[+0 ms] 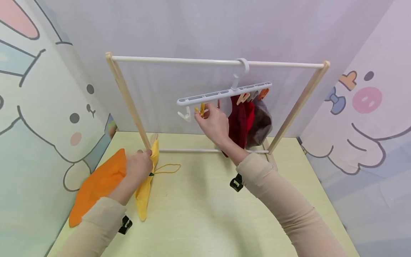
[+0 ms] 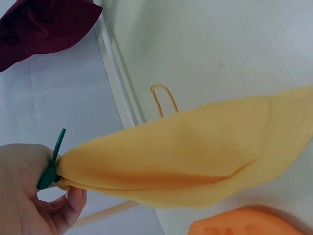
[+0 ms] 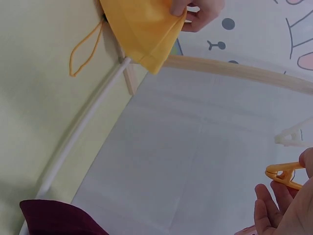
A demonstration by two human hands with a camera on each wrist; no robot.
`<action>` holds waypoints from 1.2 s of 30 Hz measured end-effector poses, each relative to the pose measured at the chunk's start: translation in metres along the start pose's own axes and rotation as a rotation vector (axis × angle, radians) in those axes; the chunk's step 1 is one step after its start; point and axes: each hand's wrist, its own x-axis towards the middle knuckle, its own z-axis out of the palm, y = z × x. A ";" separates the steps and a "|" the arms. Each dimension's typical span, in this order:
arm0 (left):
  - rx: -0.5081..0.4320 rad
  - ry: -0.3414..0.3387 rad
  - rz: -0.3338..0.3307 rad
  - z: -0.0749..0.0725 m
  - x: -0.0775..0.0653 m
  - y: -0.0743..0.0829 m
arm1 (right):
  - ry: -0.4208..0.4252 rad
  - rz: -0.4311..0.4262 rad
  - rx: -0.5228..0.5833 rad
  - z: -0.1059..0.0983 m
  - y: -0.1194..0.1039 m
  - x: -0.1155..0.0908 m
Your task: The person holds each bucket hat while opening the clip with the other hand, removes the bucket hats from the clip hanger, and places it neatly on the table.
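My left hand [image 1: 138, 167] grips one end of a folded yellow cloth hat [image 1: 143, 200] at the left of the table. A green leaf-like tab [image 2: 49, 175] and a thin cord loop [image 1: 168, 168] show on it. Up at the white hanger [image 1: 208, 97], my right hand [image 1: 215, 125] pinches a yellow clothespin [image 3: 279, 171] between thumb and fingers. Beside that clothespin hangs a white one [image 1: 186, 115]. Dark red [image 1: 237, 123], bright red [image 1: 249, 112] and grey-brown [image 1: 260, 125] cloth pieces, looking like hats, hang at the hanger's right end.
The hanger hooks over the white top bar [image 1: 179, 60] of a wooden-legged rack [image 1: 128, 101]. An orange cloth hat [image 1: 99, 185] lies on the table left of my left hand. Beige [image 1: 243, 98], grey [image 1: 253, 95] and orange [image 1: 264, 93] clothespins sit at the hanger's right. Printed walls stand on both sides.
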 end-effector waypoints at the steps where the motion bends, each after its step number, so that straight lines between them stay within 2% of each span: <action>1: -0.003 0.005 0.002 0.002 0.000 0.001 | 0.001 0.001 -0.001 0.000 0.000 0.000; 8: -0.059 -0.022 -0.013 0.014 -0.001 0.012 | 0.006 -0.002 -0.008 0.001 0.002 -0.001; 17: -0.035 -0.064 -0.029 0.038 0.005 0.023 | 0.010 -0.003 -0.002 0.000 0.002 -0.001; 26: -0.080 -0.121 -0.050 0.061 0.007 0.034 | 0.005 -0.004 -0.006 0.000 0.002 -0.002; 36: -0.097 -0.128 -0.046 0.081 0.003 0.041 | 0.001 -0.012 0.010 0.000 0.003 -0.002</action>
